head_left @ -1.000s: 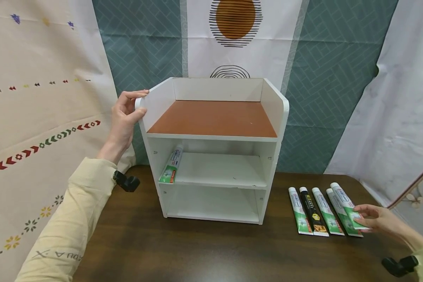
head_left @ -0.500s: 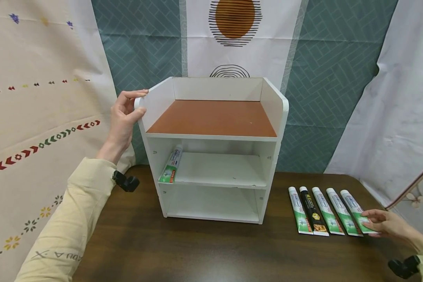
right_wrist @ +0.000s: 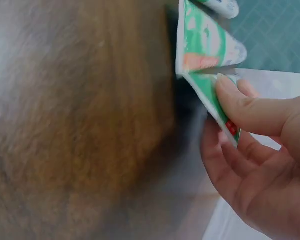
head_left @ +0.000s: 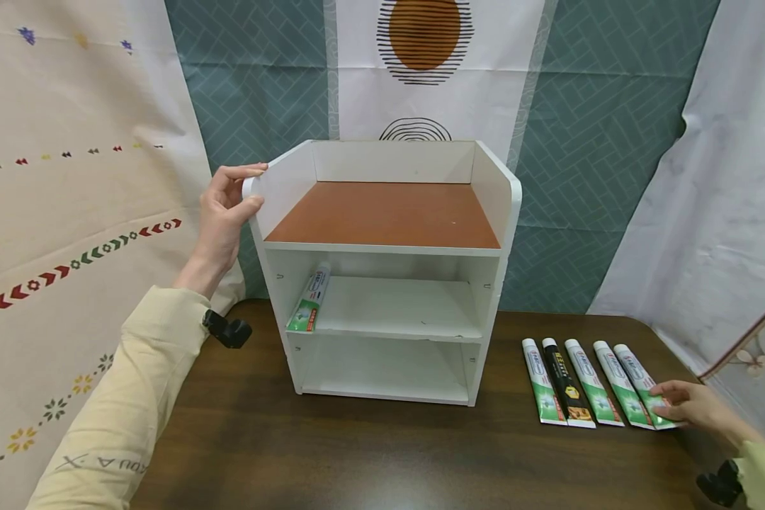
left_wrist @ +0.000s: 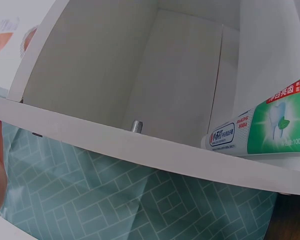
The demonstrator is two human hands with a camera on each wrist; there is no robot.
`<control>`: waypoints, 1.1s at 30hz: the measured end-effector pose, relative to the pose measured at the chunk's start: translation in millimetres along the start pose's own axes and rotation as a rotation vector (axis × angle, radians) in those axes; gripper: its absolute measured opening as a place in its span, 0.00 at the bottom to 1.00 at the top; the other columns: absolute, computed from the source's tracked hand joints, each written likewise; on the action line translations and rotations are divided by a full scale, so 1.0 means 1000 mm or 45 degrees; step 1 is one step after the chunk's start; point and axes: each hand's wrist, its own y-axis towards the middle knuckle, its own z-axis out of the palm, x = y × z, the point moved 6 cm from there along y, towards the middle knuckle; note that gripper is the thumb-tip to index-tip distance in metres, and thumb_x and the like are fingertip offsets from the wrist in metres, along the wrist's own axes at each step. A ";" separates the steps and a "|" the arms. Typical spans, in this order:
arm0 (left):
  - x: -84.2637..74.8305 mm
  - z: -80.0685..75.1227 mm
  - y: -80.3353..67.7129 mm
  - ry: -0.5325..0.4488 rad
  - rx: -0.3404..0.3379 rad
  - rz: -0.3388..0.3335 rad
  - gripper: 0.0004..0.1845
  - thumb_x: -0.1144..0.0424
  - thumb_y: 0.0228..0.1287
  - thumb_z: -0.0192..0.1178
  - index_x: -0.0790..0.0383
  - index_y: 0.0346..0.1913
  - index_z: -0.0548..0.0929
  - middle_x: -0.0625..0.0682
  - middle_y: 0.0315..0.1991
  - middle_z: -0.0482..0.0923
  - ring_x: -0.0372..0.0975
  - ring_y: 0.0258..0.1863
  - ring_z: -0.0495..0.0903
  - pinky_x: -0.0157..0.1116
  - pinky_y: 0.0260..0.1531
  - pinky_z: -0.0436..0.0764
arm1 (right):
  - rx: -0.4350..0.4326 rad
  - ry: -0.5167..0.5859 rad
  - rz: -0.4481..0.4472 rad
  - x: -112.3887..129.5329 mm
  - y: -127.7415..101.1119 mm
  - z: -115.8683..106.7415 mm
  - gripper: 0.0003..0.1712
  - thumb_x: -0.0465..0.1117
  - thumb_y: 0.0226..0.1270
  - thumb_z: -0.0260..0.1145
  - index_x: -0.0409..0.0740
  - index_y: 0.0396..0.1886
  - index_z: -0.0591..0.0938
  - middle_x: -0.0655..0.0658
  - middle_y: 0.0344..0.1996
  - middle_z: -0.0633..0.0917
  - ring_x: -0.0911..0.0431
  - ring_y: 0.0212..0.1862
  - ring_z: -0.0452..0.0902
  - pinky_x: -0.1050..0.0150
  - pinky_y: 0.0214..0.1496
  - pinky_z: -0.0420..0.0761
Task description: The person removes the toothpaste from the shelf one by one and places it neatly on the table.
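A white shelf unit (head_left: 382,276) with a brown top board stands on the dark wooden table (head_left: 357,453). My left hand (head_left: 255,185) grips its upper left side panel, thumb in front and fingers over the edge. One green-and-white toothpaste tube (head_left: 310,297) leans in the left of the middle shelf, close up in the left wrist view (left_wrist: 260,127). Several tubes lie in a row on the table right of the unit, one of them black (head_left: 566,386). My right hand (head_left: 661,402) pinches the flat end of the rightmost tube (head_left: 637,379), thumb on top and fingers beneath (right_wrist: 225,115).
Patterned cloth backdrops hang behind and on both sides of the table. The table's right edge runs just past my right hand. The bottom shelf (head_left: 382,372) of the unit holds nothing. A black wrist-camera mount (head_left: 229,331) sticks out near the left sleeve.
The right hand has shifted the rightmost tube off its neighbour and to the right, so it now lies beside the row. The left hand has stayed on the shelf unit.
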 end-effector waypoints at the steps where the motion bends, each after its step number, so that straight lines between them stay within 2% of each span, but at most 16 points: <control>1: 0.000 0.000 0.000 -0.002 0.000 0.000 0.17 0.81 0.51 0.53 0.65 0.44 0.78 0.58 0.51 0.73 0.47 0.53 0.68 0.33 0.37 0.70 | -0.018 -0.060 -0.027 0.001 0.001 0.000 0.16 0.33 0.54 0.67 0.23 0.36 0.74 0.40 0.30 0.78 0.63 0.28 0.70 0.63 0.27 0.74; 4: 0.000 0.000 0.000 -0.008 0.004 -0.002 0.17 0.81 0.51 0.53 0.66 0.44 0.77 0.58 0.52 0.72 0.47 0.54 0.67 0.32 0.37 0.69 | -0.078 -0.142 -0.075 -0.001 0.001 -0.001 0.17 0.31 0.52 0.67 0.20 0.34 0.72 0.41 0.28 0.79 0.67 0.29 0.69 0.66 0.27 0.72; 10: -0.001 0.000 -0.001 0.006 0.002 -0.001 0.16 0.81 0.52 0.54 0.65 0.44 0.77 0.58 0.52 0.72 0.47 0.54 0.67 0.33 0.37 0.69 | -0.147 -0.087 -0.175 -0.006 -0.002 0.000 0.13 0.27 0.48 0.68 0.25 0.31 0.74 0.52 0.27 0.78 0.71 0.29 0.69 0.69 0.27 0.72; 14: -0.001 0.000 -0.001 0.011 0.005 -0.007 0.16 0.81 0.52 0.54 0.65 0.44 0.77 0.58 0.52 0.72 0.47 0.53 0.67 0.33 0.37 0.69 | -0.183 -0.115 -0.134 -0.011 -0.003 -0.002 0.13 0.28 0.48 0.69 0.24 0.30 0.75 0.47 0.26 0.78 0.69 0.27 0.70 0.67 0.25 0.72; 19: -0.001 0.000 -0.001 0.010 0.004 -0.004 0.16 0.81 0.52 0.54 0.65 0.44 0.77 0.58 0.52 0.72 0.47 0.53 0.67 0.33 0.37 0.69 | -0.166 -0.182 -0.041 -0.015 -0.002 -0.003 0.17 0.32 0.51 0.69 0.21 0.34 0.74 0.37 0.29 0.80 0.66 0.27 0.71 0.65 0.26 0.73; 22: -0.001 0.000 0.000 0.001 0.007 0.000 0.16 0.81 0.52 0.54 0.66 0.44 0.77 0.58 0.52 0.72 0.47 0.53 0.67 0.33 0.37 0.69 | -0.163 -0.185 -0.004 -0.015 -0.002 -0.004 0.19 0.33 0.53 0.68 0.20 0.36 0.74 0.37 0.30 0.80 0.65 0.27 0.71 0.64 0.25 0.74; 26: 0.001 0.001 0.000 -0.015 0.007 -0.001 0.16 0.81 0.52 0.53 0.66 0.45 0.77 0.58 0.52 0.72 0.47 0.52 0.68 0.33 0.36 0.70 | -0.183 -0.167 -0.005 -0.013 -0.005 -0.005 0.18 0.32 0.52 0.68 0.20 0.36 0.73 0.39 0.28 0.79 0.66 0.26 0.70 0.64 0.24 0.74; 33: 0.001 0.000 0.001 0.010 -0.007 -0.022 0.16 0.79 0.53 0.54 0.64 0.45 0.77 0.58 0.53 0.71 0.48 0.51 0.68 0.34 0.39 0.71 | -0.202 -0.171 -0.059 -0.012 -0.007 -0.004 0.17 0.32 0.50 0.69 0.22 0.33 0.75 0.37 0.28 0.80 0.69 0.27 0.70 0.65 0.25 0.73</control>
